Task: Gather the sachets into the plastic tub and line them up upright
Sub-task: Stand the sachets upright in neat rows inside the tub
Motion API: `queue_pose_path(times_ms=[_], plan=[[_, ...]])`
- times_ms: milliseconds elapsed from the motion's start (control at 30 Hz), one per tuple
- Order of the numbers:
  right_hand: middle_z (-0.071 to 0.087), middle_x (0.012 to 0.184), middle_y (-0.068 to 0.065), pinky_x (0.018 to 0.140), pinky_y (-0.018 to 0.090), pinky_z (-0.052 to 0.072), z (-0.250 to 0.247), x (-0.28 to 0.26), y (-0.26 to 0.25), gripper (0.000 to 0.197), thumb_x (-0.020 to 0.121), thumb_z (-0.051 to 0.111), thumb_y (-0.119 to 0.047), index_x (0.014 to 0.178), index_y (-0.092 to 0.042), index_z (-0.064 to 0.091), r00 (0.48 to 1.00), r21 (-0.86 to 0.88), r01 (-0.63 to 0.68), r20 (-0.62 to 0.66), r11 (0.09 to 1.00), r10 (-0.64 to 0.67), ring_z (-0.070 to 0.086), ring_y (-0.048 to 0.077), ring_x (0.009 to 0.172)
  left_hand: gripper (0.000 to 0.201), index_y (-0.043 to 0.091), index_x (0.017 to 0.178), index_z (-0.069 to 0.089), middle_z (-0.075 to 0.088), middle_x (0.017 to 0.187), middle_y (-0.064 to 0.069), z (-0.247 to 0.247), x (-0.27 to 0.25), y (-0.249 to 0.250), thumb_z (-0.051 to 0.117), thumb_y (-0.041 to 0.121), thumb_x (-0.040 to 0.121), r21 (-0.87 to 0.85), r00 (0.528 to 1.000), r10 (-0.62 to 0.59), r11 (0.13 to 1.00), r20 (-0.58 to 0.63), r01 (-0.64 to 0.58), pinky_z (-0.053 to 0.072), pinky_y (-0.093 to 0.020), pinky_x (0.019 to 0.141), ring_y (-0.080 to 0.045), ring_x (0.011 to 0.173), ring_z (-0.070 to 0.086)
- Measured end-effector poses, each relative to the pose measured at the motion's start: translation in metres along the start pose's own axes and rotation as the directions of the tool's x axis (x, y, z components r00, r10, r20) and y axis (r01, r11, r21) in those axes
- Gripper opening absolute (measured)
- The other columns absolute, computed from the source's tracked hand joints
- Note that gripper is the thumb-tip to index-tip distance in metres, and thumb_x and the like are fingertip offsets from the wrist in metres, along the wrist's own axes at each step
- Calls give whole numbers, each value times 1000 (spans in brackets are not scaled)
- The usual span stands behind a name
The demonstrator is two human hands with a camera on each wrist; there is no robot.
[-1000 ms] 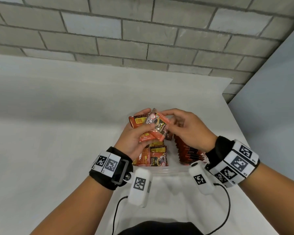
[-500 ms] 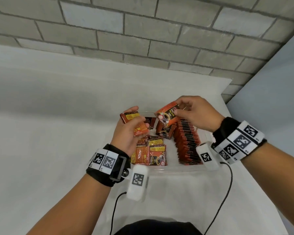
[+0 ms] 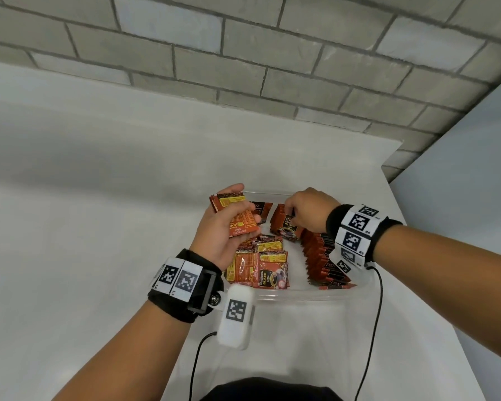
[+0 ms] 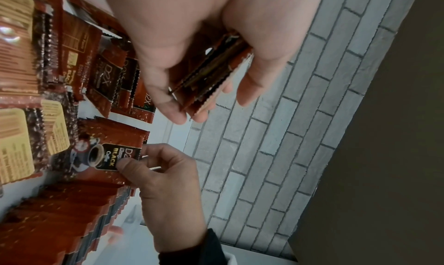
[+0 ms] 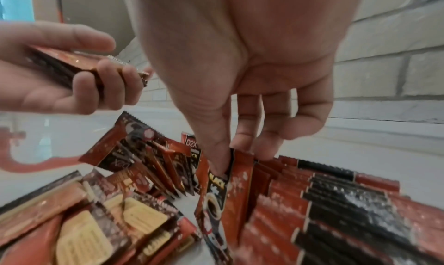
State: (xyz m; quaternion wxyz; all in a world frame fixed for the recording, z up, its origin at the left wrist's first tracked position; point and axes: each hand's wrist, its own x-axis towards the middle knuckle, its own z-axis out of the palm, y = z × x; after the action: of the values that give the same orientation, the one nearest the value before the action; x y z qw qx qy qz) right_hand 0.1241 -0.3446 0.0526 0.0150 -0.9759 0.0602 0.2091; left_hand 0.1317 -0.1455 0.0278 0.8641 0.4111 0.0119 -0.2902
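From the head view, a clear plastic tub [image 3: 301, 293] is seen on a white table [image 3: 99, 227], in front of a brick wall [image 3: 243, 53]. A small stack of sachets [image 3: 235, 212] is gripped by the left hand [image 3: 223, 227] above the tub's far left part. One sachet [image 3: 287, 227] is pinched at its top by the right hand [image 3: 310, 209], at the far end of an upright row of sachets [image 3: 324, 256] along the right side of the tub. Loose sachets [image 3: 261, 264] are lying flat in the left part.

From the left wrist view, the stack [image 4: 211, 73] is held between thumb and curled fingers, and the cup print on the pinched sachet [image 4: 100, 155] is visible.

From the right wrist view, the pinched sachet [image 5: 216, 197] is held upright between thumb and fingers, touching the row [image 5: 324, 202]. Other sachets are leaning behind it.
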Motion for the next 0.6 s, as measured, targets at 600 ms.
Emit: queue_pose_path(times_ms=[600], plan=[[54,87,1,50,23,29,3,0,-3,11,86,61,-15,96,-16,57,999,-85,13,-35,996,-16,51,21,76,31,21,115,59,64,84,-8,-1,2,-2,58,7,87,6,1000,-27,1000,7,27,55,-36,66,-21,70,65]])
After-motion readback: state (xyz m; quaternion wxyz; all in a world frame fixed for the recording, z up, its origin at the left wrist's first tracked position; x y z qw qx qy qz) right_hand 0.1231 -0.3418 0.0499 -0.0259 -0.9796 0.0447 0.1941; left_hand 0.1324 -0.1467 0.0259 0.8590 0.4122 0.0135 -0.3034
